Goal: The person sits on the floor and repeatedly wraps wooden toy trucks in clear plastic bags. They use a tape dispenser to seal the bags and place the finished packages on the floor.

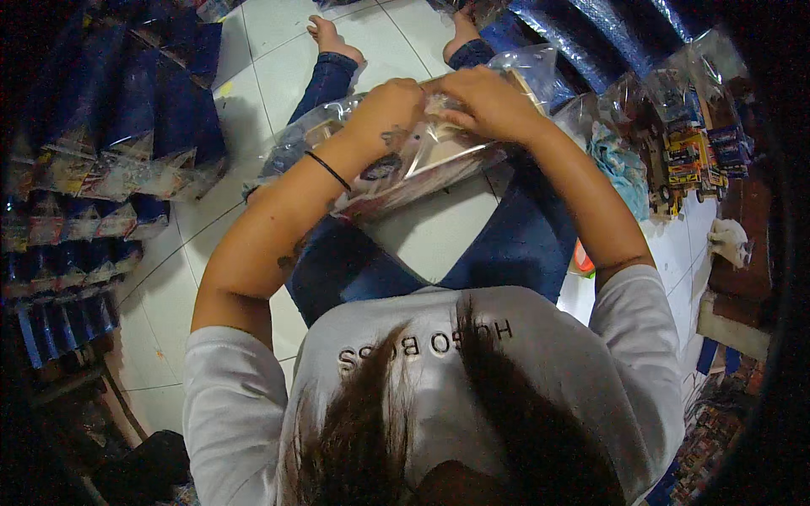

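Across my lap, between my knees, lies a clear plastic bag [413, 181] with pale, wood-coloured pieces inside. A dark round print shows near its left part, and red along its near edge. My left hand [395, 108] is closed at the bag's upper middle, its fingertips mostly hidden behind the hand. Close beside it, my right hand [489, 103] has its fingers bent down onto the plastic, pinching it. The two hands nearly touch. Glare on the film blurs what lies beneath.
White floor tiles [413, 240] lie beneath me. Rows of blue-backed, clear-wrapped packages [110, 169] fill the left side. At right are bagged toy vehicles [692, 160], a light-blue crumpled cloth [620, 164] and a red-orange round object [582, 258]. Blue sheeting [582, 38] lies at the far right.
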`<state>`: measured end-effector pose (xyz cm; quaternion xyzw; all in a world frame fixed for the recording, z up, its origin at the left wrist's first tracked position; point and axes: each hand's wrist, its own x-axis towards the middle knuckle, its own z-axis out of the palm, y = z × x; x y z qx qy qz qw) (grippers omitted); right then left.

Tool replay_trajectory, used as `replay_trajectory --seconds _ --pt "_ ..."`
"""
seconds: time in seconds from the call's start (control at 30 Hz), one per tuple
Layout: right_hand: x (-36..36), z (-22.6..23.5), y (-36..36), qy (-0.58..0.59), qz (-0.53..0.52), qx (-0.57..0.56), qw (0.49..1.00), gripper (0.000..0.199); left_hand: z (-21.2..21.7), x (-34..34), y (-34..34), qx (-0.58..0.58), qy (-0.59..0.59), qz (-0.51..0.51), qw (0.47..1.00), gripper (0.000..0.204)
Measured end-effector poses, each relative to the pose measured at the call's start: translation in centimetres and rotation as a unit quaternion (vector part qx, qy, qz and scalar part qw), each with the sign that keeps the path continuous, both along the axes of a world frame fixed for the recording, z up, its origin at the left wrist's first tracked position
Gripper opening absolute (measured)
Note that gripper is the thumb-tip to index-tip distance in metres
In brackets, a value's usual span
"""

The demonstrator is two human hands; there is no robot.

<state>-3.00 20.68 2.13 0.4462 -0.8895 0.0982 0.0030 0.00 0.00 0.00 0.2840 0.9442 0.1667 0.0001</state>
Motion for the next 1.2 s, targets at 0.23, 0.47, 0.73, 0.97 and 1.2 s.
replay_trajectory --seconds 0.23,0.47,0.73,0.97,1.2 --pt "1.3 0.2 -1.1 -0.078 -0.100 0.090 0.988 0.031 0.2 4.0 4.1 -0.104 0.123 0.081 0.984 0.026" --pt "5.2 -4.4 13.7 0.129 -0.257 -0.339 0.896 0.036 -0.5 3.1 3.0 -0.154 0.101 0.022 0.983 0.028" --pt "22.3 -23.1 34.8 -0.222 -0.663 -0.171 0.694 0.073 -0.8 2.6 3.1 -0.111 0.048 0.038 0.992 0.032" --pt "23.0 -23.4 31.9 -0.147 -0.735 -0.358 0.557 0.041 -1.2 2.4 2.8 -0.105 0.073 0.031 0.991 0.028" --pt "9.8 1.5 16.2 0.010 -0.315 -0.562 0.765 0.046 -1.6 2.2 2.9 -0.087 0.066 0.038 0.993 0.027"
